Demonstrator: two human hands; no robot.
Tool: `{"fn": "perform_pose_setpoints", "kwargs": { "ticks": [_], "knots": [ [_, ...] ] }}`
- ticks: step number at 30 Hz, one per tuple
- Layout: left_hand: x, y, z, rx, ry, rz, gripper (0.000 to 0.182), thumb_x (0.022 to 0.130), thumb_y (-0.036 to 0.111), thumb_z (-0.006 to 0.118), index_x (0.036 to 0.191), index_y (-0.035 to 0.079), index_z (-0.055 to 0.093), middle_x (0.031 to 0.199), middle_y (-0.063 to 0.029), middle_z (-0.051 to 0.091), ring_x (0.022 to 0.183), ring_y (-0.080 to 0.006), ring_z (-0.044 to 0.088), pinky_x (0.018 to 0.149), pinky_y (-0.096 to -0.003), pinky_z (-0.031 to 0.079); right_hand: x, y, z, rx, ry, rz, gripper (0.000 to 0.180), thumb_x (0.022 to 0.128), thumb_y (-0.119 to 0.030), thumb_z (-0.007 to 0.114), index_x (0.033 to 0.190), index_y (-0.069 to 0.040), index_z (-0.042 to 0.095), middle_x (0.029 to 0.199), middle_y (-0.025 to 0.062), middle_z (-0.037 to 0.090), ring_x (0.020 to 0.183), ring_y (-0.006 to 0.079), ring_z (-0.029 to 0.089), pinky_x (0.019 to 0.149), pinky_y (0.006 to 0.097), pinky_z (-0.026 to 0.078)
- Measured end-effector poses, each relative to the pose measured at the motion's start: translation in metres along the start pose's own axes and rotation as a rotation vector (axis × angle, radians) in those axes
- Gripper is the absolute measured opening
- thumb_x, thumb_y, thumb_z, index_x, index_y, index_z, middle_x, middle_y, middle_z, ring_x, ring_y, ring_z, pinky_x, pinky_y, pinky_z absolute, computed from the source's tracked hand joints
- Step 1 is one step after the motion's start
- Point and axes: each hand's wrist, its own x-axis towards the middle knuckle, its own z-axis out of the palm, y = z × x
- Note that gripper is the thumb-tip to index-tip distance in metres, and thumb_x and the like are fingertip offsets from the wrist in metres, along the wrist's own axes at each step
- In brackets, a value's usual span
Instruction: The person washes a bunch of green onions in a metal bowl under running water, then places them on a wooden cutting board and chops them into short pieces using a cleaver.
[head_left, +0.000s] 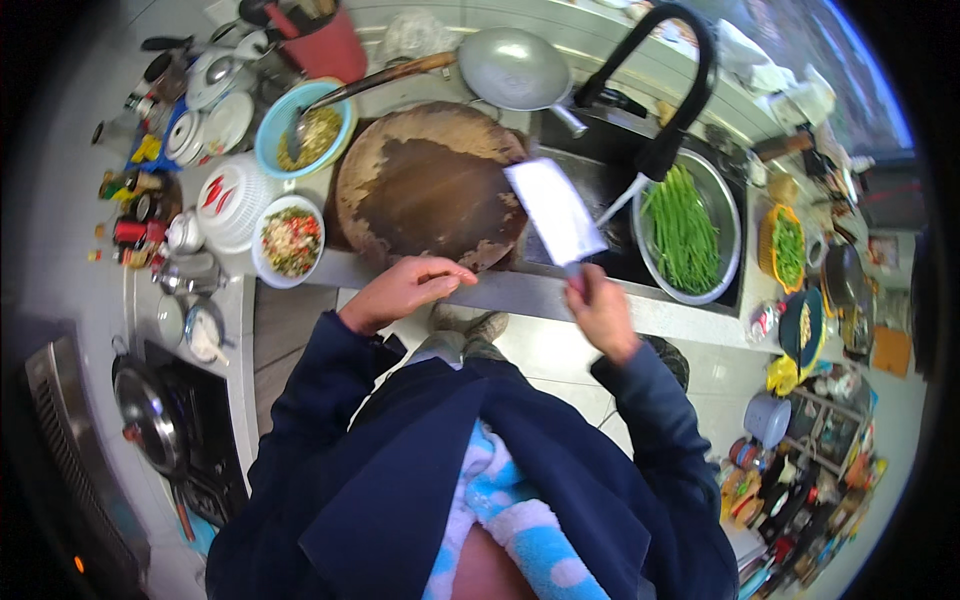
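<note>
My right hand (604, 311) grips the handle of a metal cleaver (555, 210). The broad blade hangs over the sink's near left side, its far corner close to the chopping board's right rim. My left hand (411, 291) holds nothing; it hovers at the near edge of the round wooden chopping board (442, 187), fingers extended. A dark wet patch covers much of the board. In the sink (585, 157), water runs from a black faucet (701, 75) beside a metal basin (731, 217) of long green vegetables (679, 229).
Left of the board stand a blue bowl (341, 135) of chopped food with a ladle and a white bowl (319, 232) of chopped red and green pieces. A wok (514, 67) lies behind. A lidded pan (150, 412) sits on the stove at lower left.
</note>
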Motion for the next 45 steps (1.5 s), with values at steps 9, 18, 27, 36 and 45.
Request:
{"fn": "perform_pose_setpoints", "kwargs": {
  "ticks": [9, 18, 27, 36, 45],
  "knots": [
    [-0.010, 0.014, -0.022, -0.021, 0.046, -0.017, 0.026, 0.097, 0.018, 0.053, 0.114, 0.003, 0.066, 0.100, 0.0000, 0.065, 0.089, -0.0083, 0.053, 0.082, -0.0248, 0.044, 0.087, -0.089, 0.145, 0.063, 0.021, -0.095, 0.029, 0.088, -0.029, 0.061, 0.099, -0.003, 0.052, 0.083, 0.0231, 0.066, 0.076, 0.0428, 0.065, 0.068, 0.0525, 0.050],
    [-0.006, 0.012, -0.030, -0.075, 0.022, 0.027, 0.028, 0.097, 0.016, 0.051, 0.115, 0.000, 0.065, 0.101, -0.0035, 0.067, 0.094, -0.0106, 0.058, 0.085, -0.0246, 0.044, 0.075, 0.021, 0.027, -0.037, -0.343, -0.107, 0.025, 0.087, -0.022, 0.059, 0.094, -0.001, 0.070, 0.091, 0.0226, 0.067, 0.086, 0.0377, 0.066, 0.078, 0.0461, 0.052],
    [0.054, 0.034, 0.026, -0.003, 0.100, -0.096, 0.029, 0.097, 0.018, 0.052, 0.117, 0.000, 0.063, 0.106, -0.0025, 0.063, 0.093, -0.0095, 0.057, 0.083, -0.0257, 0.045, 0.231, 0.186, -0.133, 0.824, 0.047, 0.261, 0.061, 0.095, -0.026, 0.057, 0.145, 0.001, 0.035, 0.143, 0.0122, 0.047, 0.134, 0.0233, 0.040, 0.109, 0.0427, 0.031],
    [0.160, 0.077, 0.129, 0.006, 0.457, 0.021, 0.035, 0.097, 0.015, 0.056, 0.129, 0.002, 0.056, 0.114, 0.0010, 0.059, 0.095, -0.0052, 0.051, 0.085, -0.0213, 0.041, 0.278, 0.194, -0.149, 1.081, -0.425, -0.025, 0.042, 0.097, -0.020, 0.055, 0.133, 0.001, 0.051, 0.131, 0.0119, 0.057, 0.123, 0.0219, 0.052, 0.106, 0.0336, 0.038],
    [0.262, 0.109, 0.169, 0.374, 0.629, 0.162, 0.051, 0.092, 0.021, 0.061, 0.137, 0.001, 0.048, 0.124, -0.0147, 0.056, 0.099, -0.0191, 0.059, 0.086, -0.0316, 0.047, 0.174, 0.229, -0.239, 0.689, -0.441, 0.051, 0.032, 0.097, -0.020, 0.057, 0.121, 0.001, 0.060, 0.107, 0.0076, 0.067, 0.096, 0.0139, 0.064, 0.085, 0.0272, 0.050]
  ]
}}
